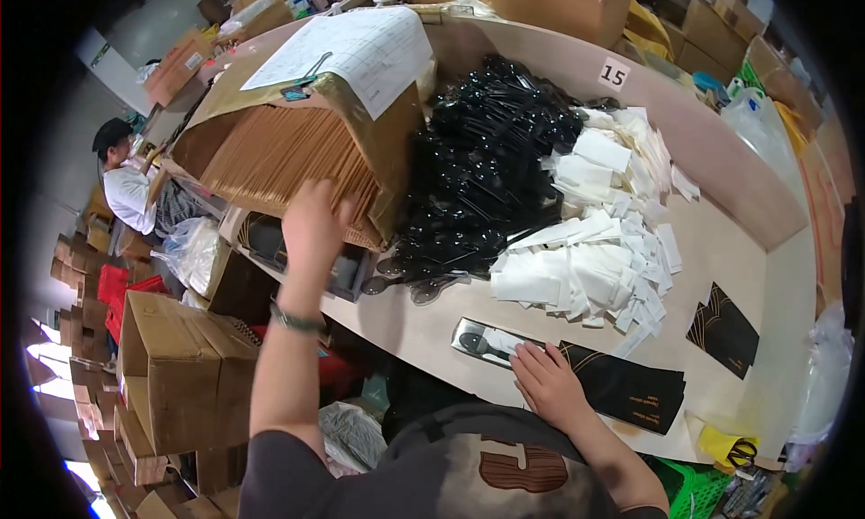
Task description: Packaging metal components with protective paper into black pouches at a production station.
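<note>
My left hand (312, 220) reaches to the front of an open carton (396, 132) tightly packed with upright, thin brown pieces (270, 159). Its thumb stands apart from the bent fingers, and the fingertips touch the pieces. No piece shows lifted out. My right hand (547, 382) lies flat, fingers stretched, at the right end of a slim clear-and-white pack (491, 342). A black spoon (478, 343) shows in the pack, with something white beside it under my fingertips. Black printed sleeves (622, 386) with gold lines lie fanned just right of that hand.
Behind lie a heap of wrapped black spoons (491, 159) and a pile of white paper packets (586, 258). More black sleeves (725, 330) lie at right, near yellow-wrapped scissors (734, 447). A raised wall (694, 141) rims the table. Cardboard boxes (180, 366) and a seated person (131, 181) are left.
</note>
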